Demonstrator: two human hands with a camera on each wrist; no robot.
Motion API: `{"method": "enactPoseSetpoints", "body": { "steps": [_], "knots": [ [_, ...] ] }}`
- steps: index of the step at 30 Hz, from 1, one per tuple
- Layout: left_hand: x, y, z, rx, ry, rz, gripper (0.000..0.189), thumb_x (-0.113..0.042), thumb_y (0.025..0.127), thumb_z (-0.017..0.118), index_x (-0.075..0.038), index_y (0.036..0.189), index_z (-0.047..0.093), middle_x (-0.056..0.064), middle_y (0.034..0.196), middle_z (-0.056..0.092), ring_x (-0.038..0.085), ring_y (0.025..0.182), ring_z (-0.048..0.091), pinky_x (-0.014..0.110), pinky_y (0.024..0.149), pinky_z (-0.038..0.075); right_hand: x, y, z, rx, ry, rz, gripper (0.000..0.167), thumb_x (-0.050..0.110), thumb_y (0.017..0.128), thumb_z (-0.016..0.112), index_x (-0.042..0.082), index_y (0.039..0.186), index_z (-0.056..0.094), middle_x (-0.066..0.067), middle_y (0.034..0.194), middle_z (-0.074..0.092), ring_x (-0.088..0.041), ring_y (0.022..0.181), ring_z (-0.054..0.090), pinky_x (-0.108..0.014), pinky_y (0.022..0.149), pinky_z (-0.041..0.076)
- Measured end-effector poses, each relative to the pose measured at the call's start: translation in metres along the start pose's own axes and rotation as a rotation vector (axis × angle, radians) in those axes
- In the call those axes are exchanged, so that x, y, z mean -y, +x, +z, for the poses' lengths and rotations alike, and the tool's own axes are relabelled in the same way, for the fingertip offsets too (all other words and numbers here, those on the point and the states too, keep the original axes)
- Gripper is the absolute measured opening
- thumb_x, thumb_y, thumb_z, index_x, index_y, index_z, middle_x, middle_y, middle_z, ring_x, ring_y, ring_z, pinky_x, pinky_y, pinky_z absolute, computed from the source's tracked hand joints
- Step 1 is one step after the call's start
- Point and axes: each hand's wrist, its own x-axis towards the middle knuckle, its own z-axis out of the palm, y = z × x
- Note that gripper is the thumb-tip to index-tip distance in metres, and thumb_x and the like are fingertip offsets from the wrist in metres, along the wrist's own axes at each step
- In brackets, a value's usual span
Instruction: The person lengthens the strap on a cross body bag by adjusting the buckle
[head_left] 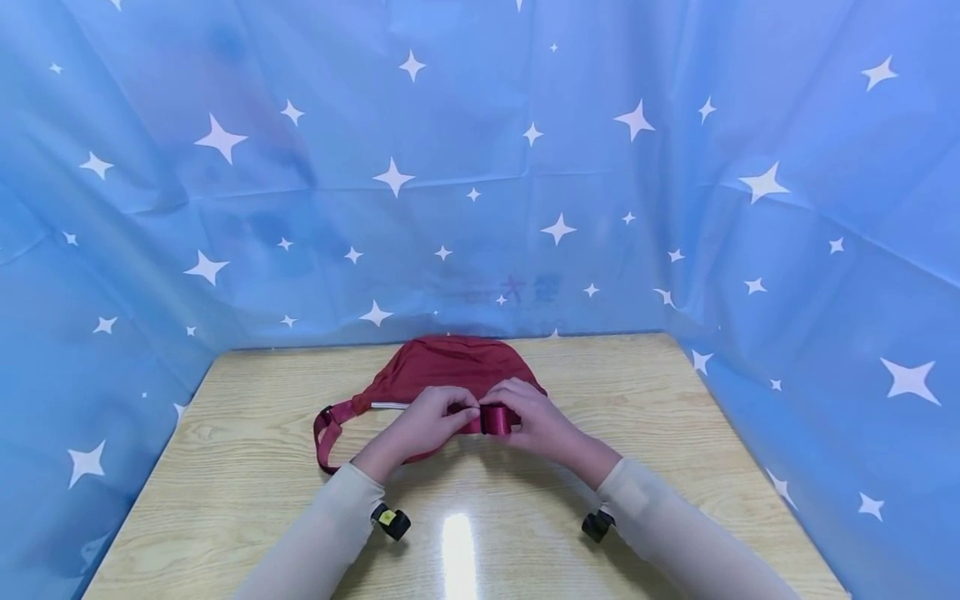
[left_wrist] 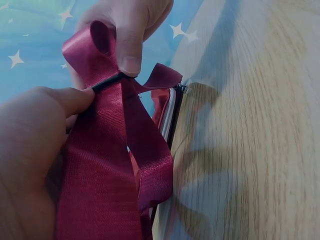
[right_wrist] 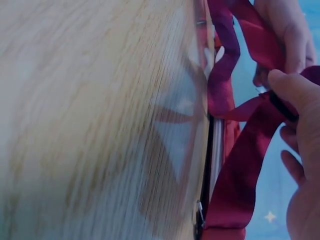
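Observation:
A dark red waist bag (head_left: 457, 362) lies on the table's far half, its strap turned toward me. My left hand (head_left: 433, 412) pinches the strap beside a black slide buckle (left_wrist: 106, 82), its thumb tip at one end of the buckle in the left wrist view. From the other side my right hand (head_left: 542, 423) grips the buckle, thumb pressed on it. A loop of red webbing (left_wrist: 82, 52) stands out past the buckle. In the right wrist view the strap (right_wrist: 240, 170) runs down from the buckle to the bag. The fingers behind the webbing are partly hidden.
Light wood table (head_left: 247, 500) under the hands, with a bright glare patch near the front. Another strap loop (head_left: 322, 442) with a slider lies at the bag's left. A starry blue cloth (head_left: 480, 275) rises behind and on both sides.

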Motion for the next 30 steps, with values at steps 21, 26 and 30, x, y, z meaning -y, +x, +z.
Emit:
{"method": "enactPoseSetpoints", "body": {
  "steps": [21, 26, 30],
  "knots": [
    [-0.011, -0.004, 0.002, -0.051, 0.268, 0.083, 0.044, -0.033, 0.095, 0.092, -0.019, 0.133, 0.075, -0.007, 0.113, 0.076, 0.010, 0.101, 0.068, 0.039, 0.093, 0.058, 0.004, -0.001, -0.009, 0.087, 0.077, 0.260, 0.060, 0.012, 0.089, 0.096, 0.012, 0.140, 0.064, -0.004, 0.134, 0.070, -0.024, 0.120, 0.067, -0.040, 0.094, 0.063],
    [-0.010, -0.005, 0.003, -0.082, 0.358, 0.120, 0.047, -0.034, 0.094, 0.092, -0.015, 0.134, 0.074, -0.004, 0.114, 0.077, 0.014, 0.102, 0.067, 0.040, 0.095, 0.058, 0.004, -0.002, -0.008, 0.095, 0.142, 0.256, 0.069, 0.003, 0.089, 0.092, 0.007, 0.149, 0.056, -0.009, 0.141, 0.066, -0.026, 0.121, 0.068, -0.039, 0.094, 0.063],
    [-0.006, -0.006, 0.003, -0.103, 0.315, 0.109, 0.047, -0.032, 0.094, 0.092, -0.015, 0.134, 0.074, -0.003, 0.115, 0.077, 0.013, 0.101, 0.067, 0.038, 0.092, 0.058, 0.004, -0.003, -0.006, 0.060, 0.197, 0.243, 0.073, -0.006, 0.089, 0.087, 0.003, 0.152, 0.053, -0.011, 0.141, 0.066, -0.026, 0.119, 0.071, -0.040, 0.095, 0.063]
  ]
}}
